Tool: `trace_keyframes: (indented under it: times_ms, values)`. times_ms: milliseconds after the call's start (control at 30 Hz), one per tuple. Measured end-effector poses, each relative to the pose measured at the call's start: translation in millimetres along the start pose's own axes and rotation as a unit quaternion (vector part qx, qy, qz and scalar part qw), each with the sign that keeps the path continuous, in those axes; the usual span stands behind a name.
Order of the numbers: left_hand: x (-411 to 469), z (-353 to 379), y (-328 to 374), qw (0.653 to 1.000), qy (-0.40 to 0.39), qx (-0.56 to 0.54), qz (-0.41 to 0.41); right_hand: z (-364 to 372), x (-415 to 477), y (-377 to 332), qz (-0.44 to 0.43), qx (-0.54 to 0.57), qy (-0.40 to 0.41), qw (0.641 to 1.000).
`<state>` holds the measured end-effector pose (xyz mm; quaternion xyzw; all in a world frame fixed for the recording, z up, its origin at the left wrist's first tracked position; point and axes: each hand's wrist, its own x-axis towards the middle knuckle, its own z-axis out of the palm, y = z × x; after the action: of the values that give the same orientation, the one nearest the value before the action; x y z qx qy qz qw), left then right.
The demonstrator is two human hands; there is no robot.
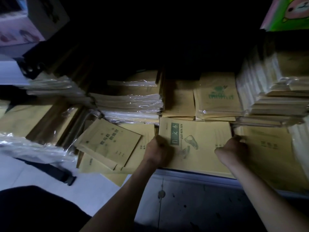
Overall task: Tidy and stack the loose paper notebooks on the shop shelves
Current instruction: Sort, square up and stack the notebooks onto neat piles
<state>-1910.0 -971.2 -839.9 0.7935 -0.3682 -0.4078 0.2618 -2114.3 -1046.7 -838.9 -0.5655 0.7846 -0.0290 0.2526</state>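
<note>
Dim shelf, kraft-paper notebooks everywhere. Centre, near edge: a composition notebook (197,144) topping a loose pile, green title strip toward its left side, flat, long axis running left to right, near edge overhanging the shelf lip (192,175) a little. Left hand (158,150) clamped on the pile's left edge, fingers curled under and out of sight, thumb side on top. Right hand (234,148) clamped on the right edge, fingertips (240,138) wedged into the gap between this pile and the neighbouring stack (267,148) on the right. Both hands grasping the same pile, one at each end of the long axis, equally near; neither free.

Left of the pile, apart from both hands: a skewed notebook (108,143), corner pointing far-left, lying across other loose copies. Far behind: shrink-wrapped bundles (130,101), squared already.

Probably squaring or lifting the centre pile. Next likely candidate: the skewed notebook, nearer the left hand, needing a clockwise turn to match.
</note>
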Motion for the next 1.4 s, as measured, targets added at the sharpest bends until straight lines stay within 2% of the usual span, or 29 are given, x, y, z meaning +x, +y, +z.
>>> trace_keyframes:
  times_ms: [67,133,167,200,267,333,400,500,600,633,700,767,900,1033,1100,1167,1200,1300,1367,1400]
  values:
    - [-4,-10,2,0.999,0.018,-0.032,0.024,1,-12,-15,-0.052,-0.011,0.062,0.997]
    - [0,-35,-4,0.991,0.128,-0.006,0.044,7,-29,-44,-0.154,0.056,0.1,0.981]
    - [1,-53,-7,0.98,0.193,0.024,0.037,12,-41,-63,-0.197,0.113,0.078,0.971]
    - [3,-73,-15,0.969,0.242,0.041,0.024,18,-56,-83,-0.216,0.167,0.021,0.962]
    - [8,-118,-34,0.955,0.286,0.074,-0.026,38,-84,-116,-0.192,0.272,-0.162,0.929]
    - [18,-154,-67,0.943,0.281,0.169,-0.056,59,-111,-137,-0.132,0.308,-0.326,0.884]
    - [38,-175,-115,0.935,0.242,0.25,-0.067,79,-126,-147,-0.111,0.293,-0.375,0.872]
    - [55,-181,-162,0.933,0.203,0.289,-0.07,101,-131,-157,-0.069,0.296,-0.361,0.882]
    - [22,-183,-131,0.92,0.204,0.326,-0.074,113,-134,-167,-0.049,0.284,-0.304,0.908]
    - [19,-182,-125,0.92,0.207,0.321,-0.086,117,-135,-169,-0.041,0.289,-0.302,0.907]
    - [14,-176,-117,0.921,0.223,0.301,-0.109,125,-135,-173,-0.015,0.313,-0.326,0.892]
    - [13,-171,-113,0.925,0.231,0.282,-0.111,128,-134,-175,-0.006,0.277,-0.354,0.893]
    - [19,-174,-114,0.93,0.233,0.258,-0.116,134,-125,-182,0.007,0.316,-0.341,0.885]
    - [17,-181,-109,0.938,0.222,0.226,-0.138,145,-138,-189,-0.018,0.262,-0.347,0.9]
    - [15,-185,-115,0.951,0.201,0.195,-0.129,142,-141,-192,-0.025,0.282,-0.352,0.892]
    - [10,-190,-119,0.965,0.223,0.103,-0.093,132,-133,-196,-0.053,0.334,-0.335,0.88]
    - [5,-192,-118,0.967,0.248,0.025,-0.059,123,-128,-199,-0.1,0.355,-0.306,0.877]
    - [-12,-198,-104,0.933,0.301,-0.197,0.028,95,-119,-207,-0.251,0.383,-0.244,0.855]
    - [-17,-204,-102,0.92,0.28,-0.26,0.087,84,-114,-205,-0.283,0.382,-0.257,0.842]
    - [-17,-205,-104,0.92,0.263,-0.272,0.099,80,-112,-202,-0.285,0.364,-0.265,0.846]
